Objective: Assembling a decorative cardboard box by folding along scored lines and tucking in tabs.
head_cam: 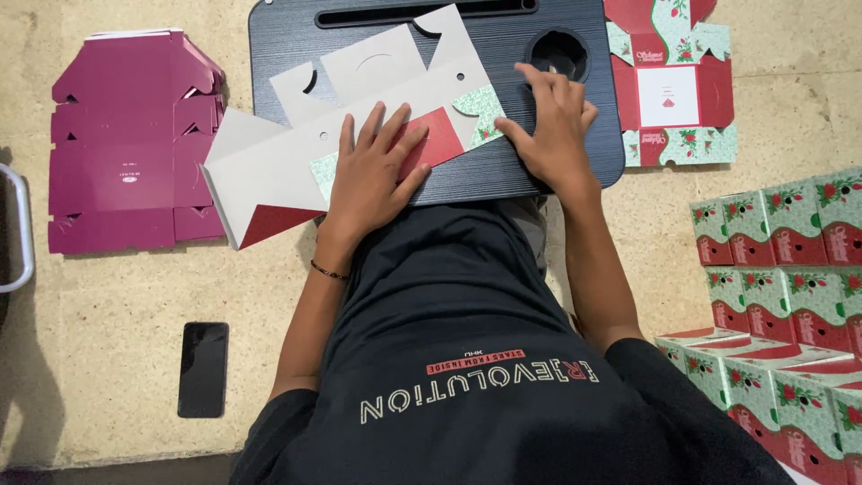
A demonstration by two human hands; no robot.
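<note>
- Two hands press a flat cardboard box blank across the dark lap tray's front edge.
- Left hand, fingers spread, lies flat on it.
- Right hand, open, pins its right end.

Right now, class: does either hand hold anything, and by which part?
Nothing is gripped. The left hand presses flat on the red middle panel of the box blank; the right hand presses its floral end against the lap desk.
</note>
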